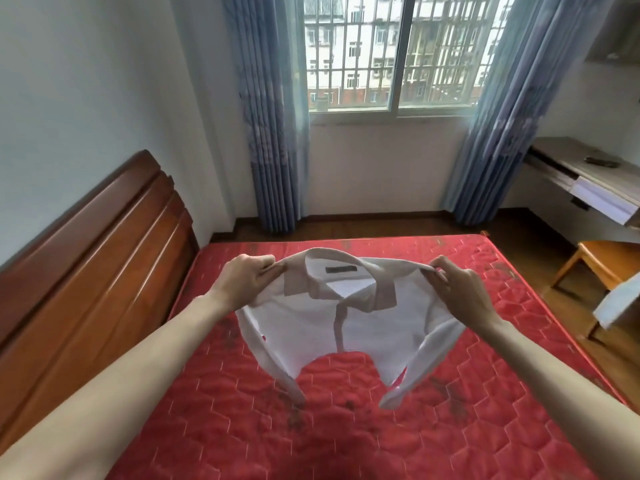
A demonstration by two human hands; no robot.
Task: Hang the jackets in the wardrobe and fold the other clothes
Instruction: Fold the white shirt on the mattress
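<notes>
**Polo shirt held up, ready to lay flat**

Nearest the camera: two bare forearms, reaching in from 7 and 5 o'clock over the red quilted mattress [242, 427]. Left hand [247, 277] at about 10 o'clock of the shirt, fingers curled, pinching the shoulder seam between thumb and fingertips. Right hand [459, 289] at about 2 o'clock, pinching the opposite shoulder likewise, remaining fingers loosely bent.

White polo shirt [349, 317] suspended between both hands, above the middle of the mattress, not resting on it. Front facing the camera: beige collar spread open, dark neck label visible inside, button placket running down toward 6 o'clock. Short sleeves drooping at 7 and 5 o'clock, the lower hem curving up in an arch, so the body hangs slack rather than taut. Light, limp fabric; likely to bunch if dropped carelessly.

Step in hand, by judgement: folding, not hanging, since this is no jacket. Shirt apparently being squared up before folding. Next move calls for lowering it onto the mattress, probably face down, with shoulders kept level and hem pulled smooth, then turning sleeves inward. Risk: sleeves tucking under unseen.

Beyond, at 12 o'clock: barred window [398, 53] flanked by blue curtains [273, 133]. Wooden headboard [93, 244] at 9 o'clock. Desk [588, 174] and wooden chair [602, 261] at 3 o'clock. No wardrobe in view.
</notes>
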